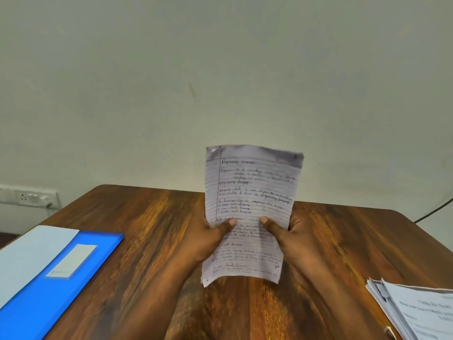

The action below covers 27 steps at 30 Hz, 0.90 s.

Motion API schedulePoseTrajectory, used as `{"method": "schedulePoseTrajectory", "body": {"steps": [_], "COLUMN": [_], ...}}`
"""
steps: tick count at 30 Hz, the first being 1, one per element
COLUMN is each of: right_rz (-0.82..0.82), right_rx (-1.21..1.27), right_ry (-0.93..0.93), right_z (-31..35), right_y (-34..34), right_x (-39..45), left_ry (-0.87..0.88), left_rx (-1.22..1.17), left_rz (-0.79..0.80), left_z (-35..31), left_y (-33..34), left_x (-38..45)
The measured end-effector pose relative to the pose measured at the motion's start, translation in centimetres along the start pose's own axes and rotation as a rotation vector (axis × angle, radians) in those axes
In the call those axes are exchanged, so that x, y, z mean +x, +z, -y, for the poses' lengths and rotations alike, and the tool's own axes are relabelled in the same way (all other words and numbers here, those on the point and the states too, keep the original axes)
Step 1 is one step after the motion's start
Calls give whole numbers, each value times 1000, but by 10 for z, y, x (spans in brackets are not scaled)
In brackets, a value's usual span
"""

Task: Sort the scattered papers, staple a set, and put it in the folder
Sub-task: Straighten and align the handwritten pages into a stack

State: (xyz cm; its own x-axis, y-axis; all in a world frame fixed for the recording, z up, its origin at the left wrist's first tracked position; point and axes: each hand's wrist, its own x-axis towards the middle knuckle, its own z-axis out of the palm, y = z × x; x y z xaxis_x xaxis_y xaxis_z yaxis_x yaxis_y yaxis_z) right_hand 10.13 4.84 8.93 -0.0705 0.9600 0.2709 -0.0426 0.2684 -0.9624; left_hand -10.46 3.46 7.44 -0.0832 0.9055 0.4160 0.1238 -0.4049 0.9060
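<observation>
I hold a set of lined, handwritten papers (250,192) upright above the middle of the wooden table (152,217). My left hand (208,238) grips the set's left edge with the thumb on the front. At the right edge my right hand (291,238) grips it the same way. A blue folder (56,278) lies closed at the table's left, with a pale label on its cover. A stack of printed papers (414,312) lies at the table's lower right corner. No stapler is in view.
A pale wall stands right behind the table's far edge. A white socket strip (27,197) is fixed to the wall at the left. A dark cable (434,209) runs down at the far right.
</observation>
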Motion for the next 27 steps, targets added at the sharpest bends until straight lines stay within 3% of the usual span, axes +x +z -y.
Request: {"method": "schedulePoseTrajectory", "body": {"steps": [7, 14, 20, 24, 27], "right_rz": [59, 25, 8, -28, -108], "right_rx": [-4, 320, 737, 818, 781], "right_ry": [151, 211, 255, 289, 277], "right_z": [-4, 11, 5, 0, 3], "right_y": [-3, -9, -5, -3, -13], "right_x": [-1, 0, 4, 5, 10], "left_ry": [-93, -207, -394, -342, -279], "left_rx": [164, 138, -351, -427, -288], "left_rz": [118, 217, 116, 29, 2], "left_z": [15, -1, 12, 15, 11], "left_y": [-2, -34, -21, 8, 0], "left_x": [-6, 0, -9, -12, -7]}}
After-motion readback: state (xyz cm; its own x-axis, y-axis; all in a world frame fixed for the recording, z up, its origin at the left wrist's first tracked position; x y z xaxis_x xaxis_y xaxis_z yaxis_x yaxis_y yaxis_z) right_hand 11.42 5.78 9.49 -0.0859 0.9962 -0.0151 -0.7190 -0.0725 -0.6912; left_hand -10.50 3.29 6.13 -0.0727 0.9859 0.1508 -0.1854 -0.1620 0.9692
